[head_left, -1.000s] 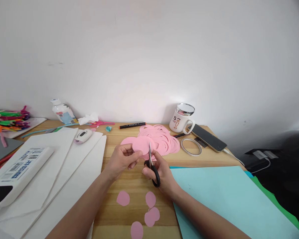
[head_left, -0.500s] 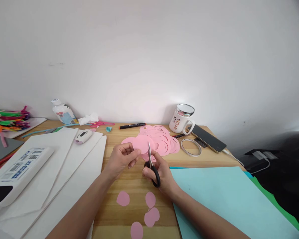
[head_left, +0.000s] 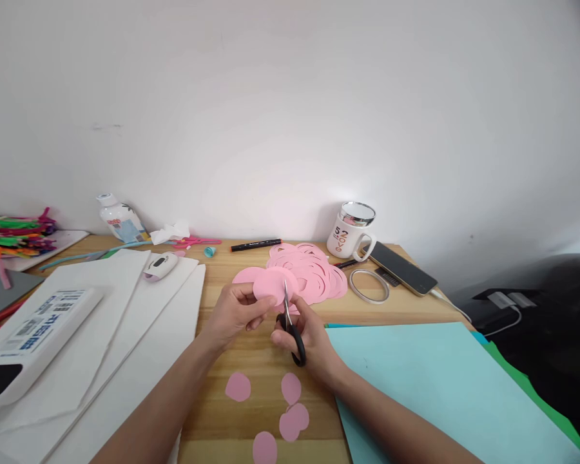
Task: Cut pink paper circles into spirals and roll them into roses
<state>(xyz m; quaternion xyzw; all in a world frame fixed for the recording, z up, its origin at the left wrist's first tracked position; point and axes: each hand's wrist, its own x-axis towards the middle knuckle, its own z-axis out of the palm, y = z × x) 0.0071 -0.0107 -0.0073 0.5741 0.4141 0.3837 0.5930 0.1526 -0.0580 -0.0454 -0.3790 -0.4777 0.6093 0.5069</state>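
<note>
Between thumb and fingers, my left hand (head_left: 236,309) pinches a pink paper circle (head_left: 269,285) above the desk. My right hand (head_left: 307,335) grips black-handled scissors (head_left: 297,345), whose blades point up and lie against the circle's right part. Whether the blades are fully closed is hard to tell. Just behind the circle is a heap of pink paper cut-outs (head_left: 314,274). Several small pink petal-shaped pieces (head_left: 238,386) lie on the wood in front of my hands.
White sheets (head_left: 140,348) cover the left side, bearing a white boxy device (head_left: 43,341). Light blue paper (head_left: 439,380) lies at right. Behind are a mug (head_left: 352,232), a tape roll (head_left: 368,287), a phone (head_left: 403,267), a marker (head_left: 256,245) and a bottle (head_left: 122,219).
Both hands, with the circle and scissors, have shifted very slightly left and down. The scissors' blades have moved a little on the circle. The small pieces lie as before.
</note>
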